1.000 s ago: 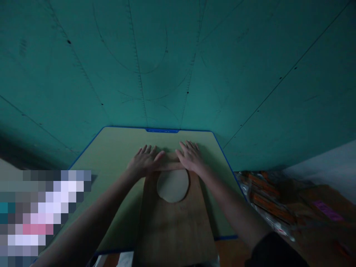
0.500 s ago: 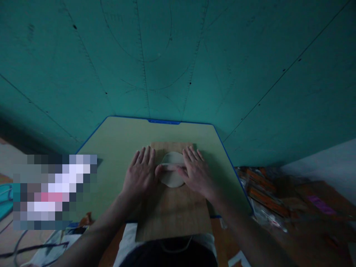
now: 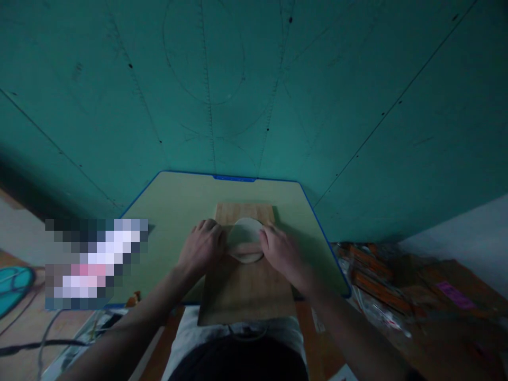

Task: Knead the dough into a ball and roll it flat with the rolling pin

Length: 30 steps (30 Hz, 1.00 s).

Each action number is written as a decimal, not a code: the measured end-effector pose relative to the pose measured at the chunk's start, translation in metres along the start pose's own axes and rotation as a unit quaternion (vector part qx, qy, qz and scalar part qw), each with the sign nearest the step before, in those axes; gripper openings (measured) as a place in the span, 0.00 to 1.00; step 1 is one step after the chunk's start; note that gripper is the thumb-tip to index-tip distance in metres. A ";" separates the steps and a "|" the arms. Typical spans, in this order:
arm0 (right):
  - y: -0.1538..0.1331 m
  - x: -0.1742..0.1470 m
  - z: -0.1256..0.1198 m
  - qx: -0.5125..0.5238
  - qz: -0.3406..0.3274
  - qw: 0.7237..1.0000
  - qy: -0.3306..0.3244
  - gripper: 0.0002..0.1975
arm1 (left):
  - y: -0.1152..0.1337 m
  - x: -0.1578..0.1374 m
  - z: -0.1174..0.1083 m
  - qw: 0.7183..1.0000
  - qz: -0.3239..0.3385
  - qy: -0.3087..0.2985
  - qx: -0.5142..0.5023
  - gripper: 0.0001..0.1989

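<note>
A thin round sheet of pale dough [image 3: 246, 229] lies on a wooden board [image 3: 248, 299]. Across the near part of the dough rests a short wooden rolling pin [image 3: 246, 248]. My left hand [image 3: 201, 244] is curled round the pin's left end, beside the board's left edge. At the other end, my right hand [image 3: 281, 252] has its fingers folded over the pin, with the thumb along it. Both pin ends are hidden in my hands. The board's near end sticks out past the table edge, over my lap.
Under the board is a pale table [image 3: 166, 203] with a blue rim, set against a green wall [image 3: 246, 106] marked with pencil lines. A pixelated patch covers something at the left. Plastic-wrapped orange packages [image 3: 377, 280] and a cardboard box [image 3: 456, 275] lie to the right.
My fingers were stretched flat over the pin; now both hands are curled round its ends. The pin has come nearer to me across the dough. The camera view has shifted slightly.
</note>
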State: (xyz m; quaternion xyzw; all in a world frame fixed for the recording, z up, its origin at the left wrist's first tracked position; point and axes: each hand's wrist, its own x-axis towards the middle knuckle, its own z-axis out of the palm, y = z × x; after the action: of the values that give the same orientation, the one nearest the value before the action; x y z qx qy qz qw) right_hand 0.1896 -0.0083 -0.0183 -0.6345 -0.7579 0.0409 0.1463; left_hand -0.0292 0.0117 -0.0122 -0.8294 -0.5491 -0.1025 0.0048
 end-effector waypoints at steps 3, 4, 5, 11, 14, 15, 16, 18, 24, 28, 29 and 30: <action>0.006 0.033 0.013 -0.027 0.004 0.999 0.028 0.23 | -0.005 0.031 0.004 1.000 -0.016 0.014 0.013 0.14; 0.009 0.044 0.017 -0.030 0.003 0.999 0.033 0.25 | -0.007 0.041 0.006 1.000 -0.017 0.018 0.014 0.14; 0.012 0.054 0.019 -0.030 0.003 0.999 0.033 0.24 | -0.010 0.050 0.008 1.000 -0.016 0.022 0.015 0.15; 0.021 0.108 0.017 -0.030 0.021 0.999 0.033 0.15 | -0.026 0.098 0.019 0.999 -0.036 0.031 0.016 0.18; 0.023 0.116 0.019 -0.029 0.019 0.999 0.036 0.13 | -0.029 0.104 0.022 0.999 -0.032 0.033 0.011 0.17; 0.023 0.115 0.020 -0.027 0.024 0.999 0.036 0.13 | -0.028 0.103 0.023 0.999 -0.030 0.035 0.009 0.17; 0.023 0.112 0.021 -0.025 0.031 0.999 0.034 0.13 | -0.028 0.100 0.023 0.999 -0.028 0.037 0.008 0.17; 0.022 0.101 0.022 -0.023 0.040 0.999 0.027 0.14 | -0.025 0.089 0.023 0.999 -0.025 0.036 0.008 0.17; 0.011 0.046 0.017 -0.032 -0.009 0.999 0.024 0.24 | -0.011 0.039 0.018 0.997 0.050 0.058 0.020 0.22; 0.003 0.008 0.011 -0.043 -0.038 0.998 0.008 0.25 | 0.001 0.001 0.020 0.988 0.096 0.107 0.053 0.25; 0.002 -0.001 0.010 -0.043 -0.046 0.998 0.004 0.25 | 0.004 -0.008 0.021 0.987 0.099 0.111 0.057 0.25; 0.002 -0.010 0.009 -0.043 -0.055 0.998 0.002 0.25 | 0.007 -0.018 0.022 0.987 0.099 0.115 0.061 0.26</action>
State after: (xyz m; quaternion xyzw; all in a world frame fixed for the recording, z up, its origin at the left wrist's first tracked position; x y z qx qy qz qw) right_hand 0.1901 -0.0168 -0.0289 -0.5977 -0.7924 -0.0014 0.1222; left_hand -0.0259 -0.0046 -0.0361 -0.8606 -0.4652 -0.1621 0.1288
